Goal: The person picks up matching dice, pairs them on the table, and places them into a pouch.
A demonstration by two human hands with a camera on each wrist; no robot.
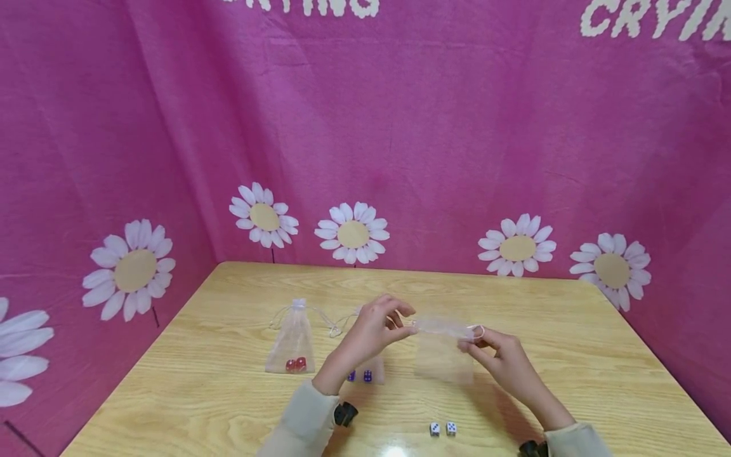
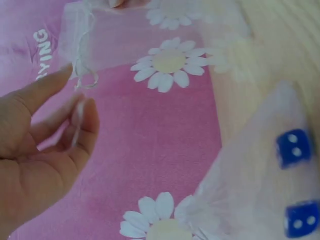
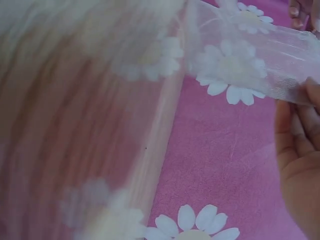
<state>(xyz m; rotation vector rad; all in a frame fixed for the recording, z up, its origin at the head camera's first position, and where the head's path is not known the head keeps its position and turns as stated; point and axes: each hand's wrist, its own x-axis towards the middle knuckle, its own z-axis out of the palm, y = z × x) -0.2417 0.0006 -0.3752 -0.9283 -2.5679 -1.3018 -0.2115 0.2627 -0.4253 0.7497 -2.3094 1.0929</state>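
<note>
A sheer white drawstring pouch (image 1: 444, 355) hangs above the table between the hands. My right hand (image 1: 505, 365) pinches its top right corner between thumb and fingers, beside a loop of white cord. At its top left corner is my left hand (image 1: 377, 327), thumb and fingers apart. In the left wrist view a pale strand of drawstring (image 2: 78, 120) crosses the curved fingers, and the thumb tip is close to the pouch edge. Two white dice (image 1: 443, 429) lie on the table nearer the person.
A closed sheer pouch with red dice (image 1: 296, 364) lies at left on the wooden table (image 1: 188, 393). Another with blue dice (image 1: 367, 376) lies partly behind the left forearm. A pink curtain (image 1: 400, 139) printed with daisies stands behind and at the sides.
</note>
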